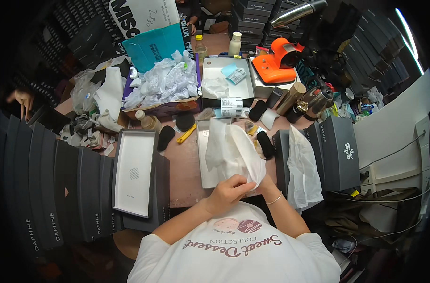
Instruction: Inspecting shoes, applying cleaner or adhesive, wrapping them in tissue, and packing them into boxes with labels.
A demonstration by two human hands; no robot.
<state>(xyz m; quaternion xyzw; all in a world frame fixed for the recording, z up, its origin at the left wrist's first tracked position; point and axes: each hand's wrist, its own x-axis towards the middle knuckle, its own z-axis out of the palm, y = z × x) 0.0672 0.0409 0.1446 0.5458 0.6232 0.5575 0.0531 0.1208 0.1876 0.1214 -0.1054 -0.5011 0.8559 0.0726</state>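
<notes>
A thin, pale white bag (233, 151) stands up in front of me, its near edge bunched at my hands. My left hand (230, 192) is closed, pinching that edge between thumb and fingers. Against the bag's lower right corner is my right hand (267, 185), its fingers hidden behind the white material. Whether anything lies inside the bag cannot be made out. Under it is an open shoebox (207, 177) with a white inside, partly covered. Another translucent white bag (303, 174) lies over dark boxes on my right.
Dark shoeboxes (64, 188) stand in a row at left, beside an upturned box lid (134, 165). Farther back are a carton of crumpled white paper (165, 80), a white tray (226, 89) and an orange tape dispenser (271, 66). A yellow-handled cutter (186, 134) and black pads (166, 137) lie nearer.
</notes>
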